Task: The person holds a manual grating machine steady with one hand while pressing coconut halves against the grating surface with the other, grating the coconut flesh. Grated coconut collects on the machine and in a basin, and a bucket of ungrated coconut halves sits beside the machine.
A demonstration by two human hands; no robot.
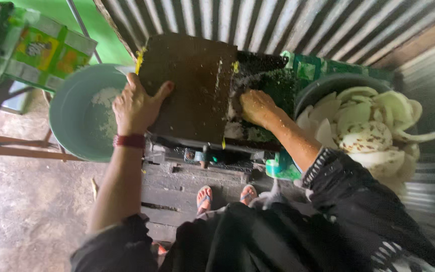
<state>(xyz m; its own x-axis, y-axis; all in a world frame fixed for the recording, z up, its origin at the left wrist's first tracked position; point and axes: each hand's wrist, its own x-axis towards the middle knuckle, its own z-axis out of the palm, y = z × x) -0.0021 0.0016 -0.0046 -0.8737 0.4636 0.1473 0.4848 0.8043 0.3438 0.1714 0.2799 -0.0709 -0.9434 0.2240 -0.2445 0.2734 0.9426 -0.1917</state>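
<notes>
The left hand point(136, 103) lies flat and spread on the dark metal cover point(190, 85) of a grating machine point(212, 146), fingers over its left edge and thumb stretched across the top; it presses on the cover and grips nothing. A dark red wristband point(129, 140) sits on that wrist.

The right hand point(256, 107) is curled, knuckles up, at the opening just right of the cover, pushed against the dark, speckled part of the machine. White shreds cling around it (whether a piece is held under the fingers I cannot tell, since the palm faces down and hides it).

To the left of the machine, touching its side, stands a pale green bowl point(71, 126) with a small heap of white gratings point(104, 98) in it. To the right, just beside the right forearm, a dark basin point(328, 83) is piled with white coconut pieces point(373, 128), some showing brown skin.

The machine rests on a worn wooden bench point(177, 189). Below it the person's feet in sandals point(226, 195) stand on the floor. Corrugated metal sheeting point(288, 25) forms the wall behind, and a green printed carton point(44, 53) sits at upper left.
</notes>
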